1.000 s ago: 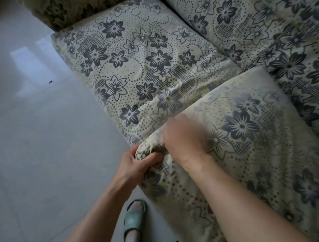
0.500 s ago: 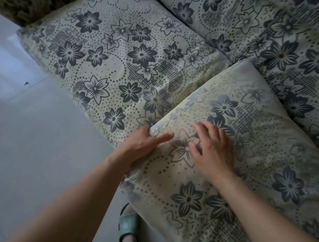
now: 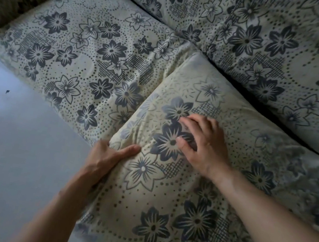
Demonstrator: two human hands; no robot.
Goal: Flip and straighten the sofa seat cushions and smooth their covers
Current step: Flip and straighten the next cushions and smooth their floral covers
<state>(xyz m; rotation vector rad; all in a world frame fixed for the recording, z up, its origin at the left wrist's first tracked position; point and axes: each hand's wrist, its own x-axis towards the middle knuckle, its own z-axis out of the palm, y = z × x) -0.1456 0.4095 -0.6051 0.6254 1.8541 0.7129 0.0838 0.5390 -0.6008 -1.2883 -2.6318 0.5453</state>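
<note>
1. Smoothing the cover of the nearer seat cushion (image 3: 195, 190) is judged to be the step in hand; the fabric is best swept from the centre toward the edges while the corner is kept pinned.
2. The left hand (image 3: 103, 158) is laid flat against the cushion's near-left corner, fingers straight, nothing gripped.
3. The right hand (image 3: 203, 143) is pressed on the cushion top, fingers spread and slightly bent, blurred.
4. The hands are held apart, both touching this cushion.
5. The second seat cushion (image 3: 85, 55) is seen to the far left, abutting it.
</note>
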